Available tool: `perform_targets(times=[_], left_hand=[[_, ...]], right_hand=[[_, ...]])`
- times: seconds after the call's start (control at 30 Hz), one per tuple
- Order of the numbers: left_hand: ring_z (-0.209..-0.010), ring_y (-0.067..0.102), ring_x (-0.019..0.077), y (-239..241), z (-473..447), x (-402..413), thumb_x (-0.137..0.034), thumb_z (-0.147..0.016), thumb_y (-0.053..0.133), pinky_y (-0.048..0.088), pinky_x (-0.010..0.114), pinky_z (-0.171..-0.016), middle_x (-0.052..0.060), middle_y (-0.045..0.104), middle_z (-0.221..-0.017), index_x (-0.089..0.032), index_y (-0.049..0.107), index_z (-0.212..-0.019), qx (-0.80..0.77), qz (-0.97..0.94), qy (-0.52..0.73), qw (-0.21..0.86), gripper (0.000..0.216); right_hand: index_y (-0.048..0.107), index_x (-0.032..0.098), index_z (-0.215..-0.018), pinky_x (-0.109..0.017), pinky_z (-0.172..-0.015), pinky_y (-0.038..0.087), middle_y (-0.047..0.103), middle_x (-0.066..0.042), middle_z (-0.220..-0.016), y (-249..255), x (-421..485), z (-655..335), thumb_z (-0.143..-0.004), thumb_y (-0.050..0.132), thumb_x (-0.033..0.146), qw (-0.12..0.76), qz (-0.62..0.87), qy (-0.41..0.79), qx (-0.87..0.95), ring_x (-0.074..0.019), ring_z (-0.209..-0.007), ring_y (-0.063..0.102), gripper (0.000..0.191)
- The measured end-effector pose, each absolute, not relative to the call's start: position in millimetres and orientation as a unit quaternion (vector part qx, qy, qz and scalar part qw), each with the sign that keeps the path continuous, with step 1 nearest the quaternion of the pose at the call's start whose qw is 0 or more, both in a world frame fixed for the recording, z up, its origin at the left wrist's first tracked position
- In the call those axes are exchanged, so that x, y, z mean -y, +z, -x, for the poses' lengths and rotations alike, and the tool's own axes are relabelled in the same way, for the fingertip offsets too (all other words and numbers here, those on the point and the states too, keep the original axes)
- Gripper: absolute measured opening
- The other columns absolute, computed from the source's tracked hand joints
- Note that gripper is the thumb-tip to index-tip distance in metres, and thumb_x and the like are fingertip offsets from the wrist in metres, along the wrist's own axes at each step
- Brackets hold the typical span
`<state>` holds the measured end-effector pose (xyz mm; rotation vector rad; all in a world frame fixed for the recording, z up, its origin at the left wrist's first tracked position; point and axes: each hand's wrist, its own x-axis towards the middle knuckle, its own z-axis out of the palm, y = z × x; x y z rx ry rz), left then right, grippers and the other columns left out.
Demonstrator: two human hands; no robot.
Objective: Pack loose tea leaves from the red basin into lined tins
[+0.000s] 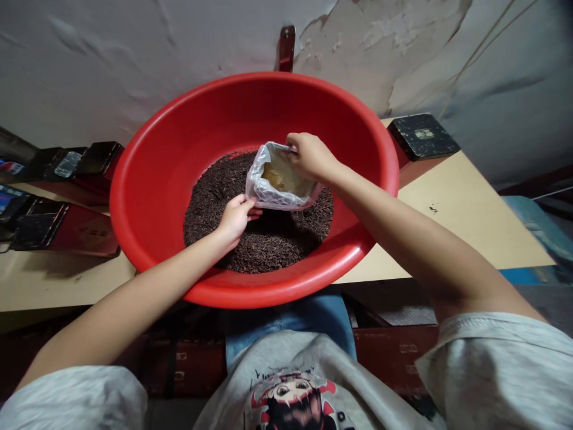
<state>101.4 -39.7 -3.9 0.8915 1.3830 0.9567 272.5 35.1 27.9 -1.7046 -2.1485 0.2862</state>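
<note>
Over a big red plastic basin (147,137) I hold a clear plastic bag (286,200) by its rim, its mouth spread wide. My left hand (236,220) pinches the bag's near left edge. On the far right edge, my right hand (311,156) grips the rim with bent fingers. Something yellowish-brown (278,177) shows inside the bag; I cannot tell whether it is contents or the lining. Loose dark dried leaf-like bits (264,257), resembling tea, cover the basin's bottom below the bag.
The basin stands on a pale wooden table (465,227) against a peeling wall (224,36). Several dark red tins or boxes (67,230) stand at the left. Another dark box (423,137) sits right of the basin, near a few dark crumbs (433,208).
</note>
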Motion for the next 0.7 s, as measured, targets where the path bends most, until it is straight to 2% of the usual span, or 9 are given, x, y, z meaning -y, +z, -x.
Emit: perform_targets(times=[0.13,0.23,0.37,0.47,0.53,0.6,0.7], left_hand=[[-0.045,0.051,0.0083,-16,-108,28,-0.001,-0.078,0.044,0.043,0.022,-0.053,-0.003,0.055,-0.053,-0.015,0.052,-0.067,-0.635,-0.407,0.352,0.554,0.02],[-0.048,0.051,0.0092,-25,-118,15,0.004,-0.073,0.039,0.042,0.023,-0.052,-0.003,0.054,-0.056,-0.016,0.05,-0.066,-0.641,-0.424,0.363,0.527,0.024],[-0.052,0.049,0.0113,-31,-121,7,-0.002,-0.074,0.047,0.04,0.025,-0.054,-0.004,0.05,-0.059,-0.02,0.044,-0.075,-0.662,-0.438,0.371,0.482,0.018],[-0.061,0.046,0.0111,-26,-111,15,-0.009,-0.073,0.058,0.038,0.025,-0.062,-0.005,0.045,-0.067,-0.022,0.036,-0.079,-0.661,-0.524,0.43,0.322,0.026],[-0.066,0.045,0.0117,-19,-104,24,-0.016,-0.075,0.059,0.037,0.026,-0.066,-0.003,0.045,-0.072,-0.022,0.037,-0.079,-0.605,-0.629,0.45,0.188,0.023],[-0.071,0.048,0.014,-13,-101,31,-0.025,-0.08,0.055,0.037,0.028,-0.068,0.0,0.049,-0.075,-0.021,0.041,-0.077,-0.511,-0.755,0.399,0.099,0.015],[-0.079,0.051,0.0187,-10,-109,35,-0.032,-0.085,0.05,0.035,0.032,-0.07,0.005,0.058,-0.081,-0.02,0.053,-0.079,-0.346,-0.905,0.248,0.012,0.014]], right_hand=[[0.054,0.016,-0.091,-0.032,-0.076,0.042,0.059,-0.007,-0.089,32,-42,-275,-0.082,0.05,0.019,0.163,0.604,0.2,0.754,-0.0164,-0.079,0.051,0.011],[0.052,0.017,-0.081,-0.033,-0.075,0.042,0.057,-0.005,-0.079,38,-41,-274,-0.082,0.048,0.019,0.143,0.627,0.237,0.728,-0.0159,-0.074,0.05,0.005],[0.045,0.018,-0.069,-0.035,-0.075,0.043,0.052,-0.004,-0.07,42,-41,-275,-0.083,0.048,0.02,0.134,0.667,0.271,0.681,-0.0168,-0.072,0.051,0.015],[0.045,0.018,-0.074,-0.037,-0.075,0.044,0.051,-0.004,-0.07,40,-43,-276,-0.08,0.055,0.018,0.175,0.693,0.271,0.645,-0.018,-0.074,0.052,0.011],[0.048,0.017,-0.072,-0.039,-0.075,0.044,0.051,-0.003,-0.066,39,-44,-276,-0.079,0.057,0.019,0.199,0.694,0.295,0.625,-0.0189,-0.073,0.053,0.011],[0.051,0.017,-0.063,-0.039,-0.073,0.043,0.048,-0.003,-0.059,36,-45,-276,-0.079,0.057,0.021,0.215,0.685,0.345,0.605,-0.0185,-0.068,0.052,0.018],[0.051,0.017,-0.055,-0.034,-0.065,0.043,0.047,-0.002,-0.054,33,-46,-279,-0.075,0.064,0.025,0.264,0.656,0.433,0.559,-0.014,-0.057,0.048,0.025]])
